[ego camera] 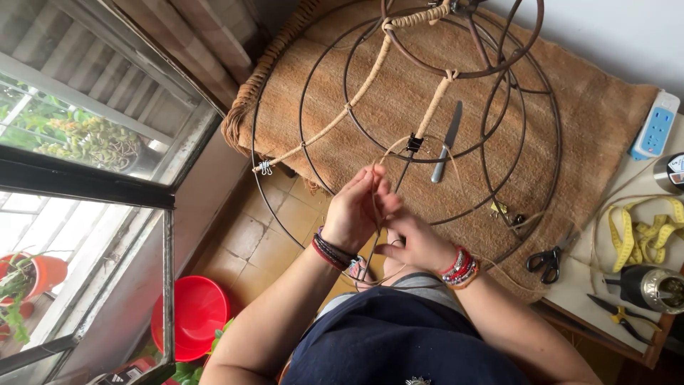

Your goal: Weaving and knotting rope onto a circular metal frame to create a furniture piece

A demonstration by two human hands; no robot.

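A dark wire frame (324, 68) of several concentric rings and spokes lies on a woven brown mat (584, 121). Two spokes are wrapped in tan cord; one wrapped spoke (434, 107) ends at a black binder clip (414, 143). My left hand (355, 210) pinches the tan cord (376, 207) beside the bare part of that spoke. My right hand (417, 242) sits just below and to the right, fingers closed on the same cord, which loops past my wrist.
A knife (447, 142) lies on the mat inside the rings. Black scissors (548, 258), a yellow measuring tape (634, 232), pliers (620, 314), a metal cup (652, 287) and a power strip (657, 125) are at the right. A red bucket (192, 314) stands on the tiled floor.
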